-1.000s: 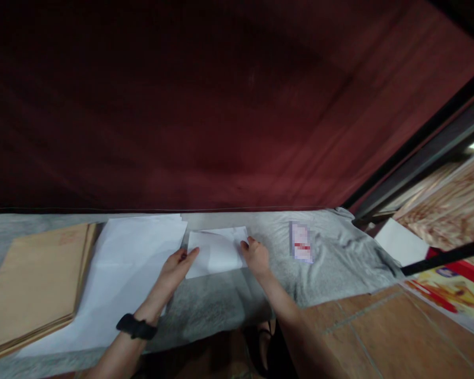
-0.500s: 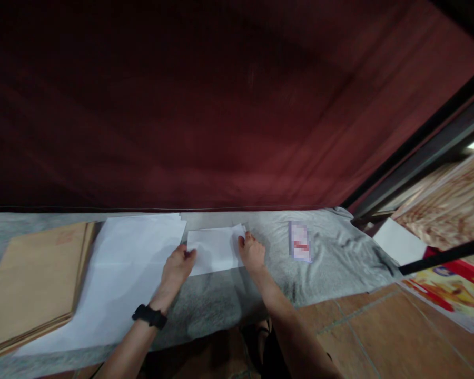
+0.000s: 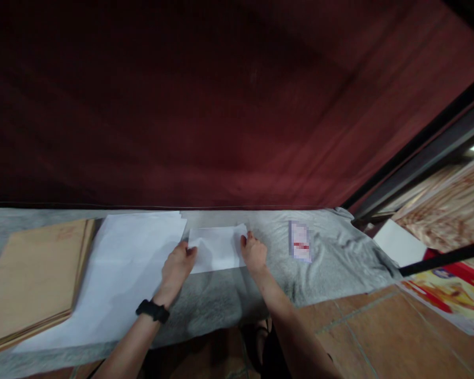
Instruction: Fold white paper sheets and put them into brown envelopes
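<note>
A folded white sheet of paper (image 3: 218,249) lies on the grey cloth in front of me, its long side running left to right. My left hand (image 3: 180,261) pinches its left edge, thumb on top. At the right edge, my right hand (image 3: 254,251) grips the paper between thumb and fingers; the fingertips are partly hidden. Just left of the folded paper is a stack of large white sheets (image 3: 130,263), with a pile of brown envelopes (image 3: 39,273) resting over its left part.
A small blurred packet with a red band (image 3: 300,242) lies on the grey cloth (image 3: 339,263) to the right. Behind the cloth hangs a dark red curtain (image 3: 221,131). A dark metal bar (image 3: 442,258) and a printed red-and-yellow box (image 3: 454,295) stand at the right, above floor tiles.
Both hands stay on the ends of the folded paper. The right hand has shifted very slightly to the right; otherwise the scene looks the same.
</note>
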Motion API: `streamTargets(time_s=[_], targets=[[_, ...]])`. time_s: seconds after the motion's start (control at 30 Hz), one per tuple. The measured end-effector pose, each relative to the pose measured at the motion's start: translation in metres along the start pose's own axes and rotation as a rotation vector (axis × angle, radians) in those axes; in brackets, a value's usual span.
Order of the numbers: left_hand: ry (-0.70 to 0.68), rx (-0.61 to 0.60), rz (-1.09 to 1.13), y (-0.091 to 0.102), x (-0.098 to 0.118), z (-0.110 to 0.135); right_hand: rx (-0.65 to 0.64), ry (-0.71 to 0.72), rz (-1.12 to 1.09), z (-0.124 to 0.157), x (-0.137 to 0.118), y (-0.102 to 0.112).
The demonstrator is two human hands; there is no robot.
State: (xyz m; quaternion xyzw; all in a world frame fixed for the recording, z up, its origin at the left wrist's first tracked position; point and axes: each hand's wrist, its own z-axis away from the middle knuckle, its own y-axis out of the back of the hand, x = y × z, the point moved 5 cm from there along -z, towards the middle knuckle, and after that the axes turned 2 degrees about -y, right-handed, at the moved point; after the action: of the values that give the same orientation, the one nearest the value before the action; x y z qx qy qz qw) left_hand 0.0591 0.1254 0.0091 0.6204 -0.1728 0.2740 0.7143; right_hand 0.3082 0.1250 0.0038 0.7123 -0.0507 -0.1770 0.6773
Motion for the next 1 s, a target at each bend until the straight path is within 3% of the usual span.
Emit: streamTargets(time_s=[0.13, 0.33, 0.5, 0.6, 0.67, 0.77, 0.9, 1.0], targets=[[0.065, 0.011, -0.178, 0.005, 0.011, 0.008, 0.056, 0.021, 0.016, 0.002, -0.001, 0.001], [0.061, 0.062, -0.314, 0.004, 0.028, 0.019, 0.217, 0.178, -0.055, 0.009, -0.014, 0.009], [-0.012, 0.115, -0.426, 0.0, 0.035, 0.025, 0.143, 0.483, -0.264, 0.028, -0.05, -0.008], [-0.091, 0.141, -0.52, -0.003, 0.036, 0.026, 0.103, 0.533, -0.236, 0.036, -0.06, -0.025], [-0.178, 0.227, -0.58, -0.006, 0.041, 0.027, 0.104, 0.524, -0.195, 0.037, -0.06, -0.033], [-0.363, 0.364, -0.562, -0.021, 0.054, 0.026, 0.106, 0.531, -0.147, 0.038, -0.059, -0.037], [-0.617, 0.246, -0.357, -0.064, 0.069, 0.019, 0.066, 0.617, -0.083, 0.039, -0.058, -0.04], [-0.574, 0.236, -0.326, -0.081, 0.068, 0.011, 0.078, 0.624, -0.069, 0.037, -0.056, -0.042]])
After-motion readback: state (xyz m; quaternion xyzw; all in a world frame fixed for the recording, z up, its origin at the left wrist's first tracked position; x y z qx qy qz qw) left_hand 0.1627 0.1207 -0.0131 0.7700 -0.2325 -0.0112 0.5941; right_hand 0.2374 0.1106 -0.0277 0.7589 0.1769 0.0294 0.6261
